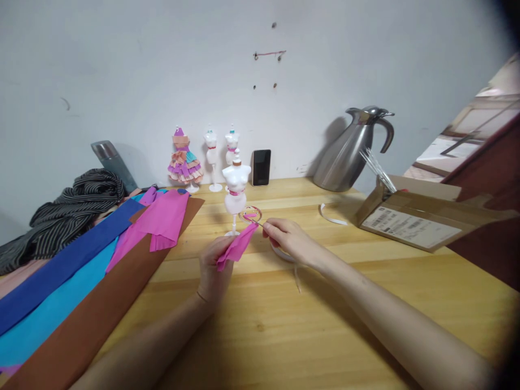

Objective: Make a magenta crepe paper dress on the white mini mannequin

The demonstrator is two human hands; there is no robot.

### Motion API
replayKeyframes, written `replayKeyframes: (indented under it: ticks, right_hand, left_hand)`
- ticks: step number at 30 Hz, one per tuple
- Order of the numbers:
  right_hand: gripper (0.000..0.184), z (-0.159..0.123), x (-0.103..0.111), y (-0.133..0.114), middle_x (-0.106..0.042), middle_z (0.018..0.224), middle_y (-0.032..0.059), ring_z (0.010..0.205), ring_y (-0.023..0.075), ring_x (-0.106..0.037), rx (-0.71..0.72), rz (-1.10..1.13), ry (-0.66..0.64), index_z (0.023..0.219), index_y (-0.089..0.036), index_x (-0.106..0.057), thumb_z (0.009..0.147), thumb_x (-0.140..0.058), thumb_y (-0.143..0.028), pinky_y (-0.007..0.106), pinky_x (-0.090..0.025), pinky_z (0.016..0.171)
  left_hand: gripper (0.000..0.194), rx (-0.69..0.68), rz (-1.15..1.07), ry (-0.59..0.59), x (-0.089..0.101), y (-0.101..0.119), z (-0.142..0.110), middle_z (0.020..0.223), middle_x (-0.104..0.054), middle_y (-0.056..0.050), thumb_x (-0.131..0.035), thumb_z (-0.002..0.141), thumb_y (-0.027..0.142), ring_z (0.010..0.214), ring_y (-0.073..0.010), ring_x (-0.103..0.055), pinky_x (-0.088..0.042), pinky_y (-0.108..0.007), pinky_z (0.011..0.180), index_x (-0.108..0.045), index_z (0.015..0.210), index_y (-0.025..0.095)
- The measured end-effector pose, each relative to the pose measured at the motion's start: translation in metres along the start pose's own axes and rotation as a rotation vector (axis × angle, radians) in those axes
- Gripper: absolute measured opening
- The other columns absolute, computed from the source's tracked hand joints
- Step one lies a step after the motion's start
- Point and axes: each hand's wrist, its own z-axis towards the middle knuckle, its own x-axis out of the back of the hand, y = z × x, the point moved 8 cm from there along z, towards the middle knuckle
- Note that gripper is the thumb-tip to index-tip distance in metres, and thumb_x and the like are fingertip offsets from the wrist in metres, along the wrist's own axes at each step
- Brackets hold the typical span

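My left hand (215,265) is closed on a small piece of pink paper (239,248), which looks like crepe paper. In my right hand (286,233), thumb and fingers pinch a thin, pointed tool (257,222) whose tip touches the top edge of that paper; its exact kind is too small to tell. Just behind the hands stands a white dress-form mannequin (235,200) with a red band at its waist. A round ring-shaped item (251,213) lies by its base, a bit of pink inside it. Under my right wrist, a white strip (282,253) curls on the table.
Coloured paper strips, including brown (134,287) and pink (173,216), lie left beside a striped cloth (77,211). Behind are a paper-dressed mannequin (184,162), two bare ones, a phone (261,168) and a steel jug (345,151). An opened cardboard box (414,216) stands right.
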Motion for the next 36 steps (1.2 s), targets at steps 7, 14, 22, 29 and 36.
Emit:
replayKeyframes:
  ticks: [7,14,22,29,36]
  right_hand:
    - [0.035,0.0005,-0.0006,-0.0012,-0.05,0.056,0.0001,0.058,0.0162,-0.047,-0.007,-0.006,-0.004,0.063,-0.02,-0.051,0.088,-0.038,-0.042,0.029,-0.034,0.059]
    - [0.036,0.0016,-0.0033,0.0011,-0.05,0.057,-0.0003,0.059,0.0165,-0.048,0.01,-0.05,-0.016,0.065,-0.02,-0.051,0.089,-0.036,-0.042,0.029,-0.033,0.058]
    - [0.037,0.0023,-0.0042,0.0025,-0.048,0.057,-0.001,0.057,0.0156,-0.044,0.052,-0.043,-0.014,0.066,-0.021,-0.05,0.088,-0.038,-0.047,0.028,-0.031,0.056]
    - [0.037,0.0028,-0.0043,0.0015,-0.047,0.061,-0.0008,0.06,0.0157,-0.044,0.049,-0.06,-0.018,0.066,-0.02,-0.049,0.088,-0.038,-0.048,0.029,-0.031,0.058]
    - [0.038,0.004,-0.005,0.002,-0.046,0.06,-0.0005,0.06,0.0156,-0.043,0.063,-0.072,-0.026,0.064,-0.02,-0.046,0.088,-0.036,-0.048,0.029,-0.03,0.059]
  left_hand:
    - [0.018,0.046,0.012,0.011,0.0007,-0.0036,-0.0021,0.082,-0.072,-0.003,-0.063,0.078,0.016,0.079,-0.0194,-0.065,-0.052,-0.033,0.077,-0.065,0.061,0.022]
    - [0.02,0.073,0.014,0.009,-0.0002,-0.0051,-0.0019,0.08,-0.071,-0.002,-0.063,0.077,0.018,0.077,-0.0185,-0.063,-0.051,-0.031,0.076,-0.063,0.058,0.021]
    - [0.019,0.1,0.023,0.024,0.0003,-0.0065,-0.0028,0.079,-0.071,-0.003,-0.064,0.077,0.02,0.076,-0.0203,-0.063,-0.051,-0.032,0.073,-0.064,0.058,0.024]
    - [0.019,0.061,0.043,0.001,-0.0002,-0.0067,-0.0031,0.08,-0.07,-0.002,-0.062,0.077,0.013,0.079,-0.019,-0.064,-0.05,-0.031,0.076,-0.064,0.06,0.021]
    - [0.018,0.053,0.053,-0.007,-0.0001,-0.0065,-0.0048,0.08,-0.07,-0.002,-0.061,0.079,0.014,0.079,-0.0189,-0.063,-0.05,-0.029,0.072,-0.063,0.062,0.02]
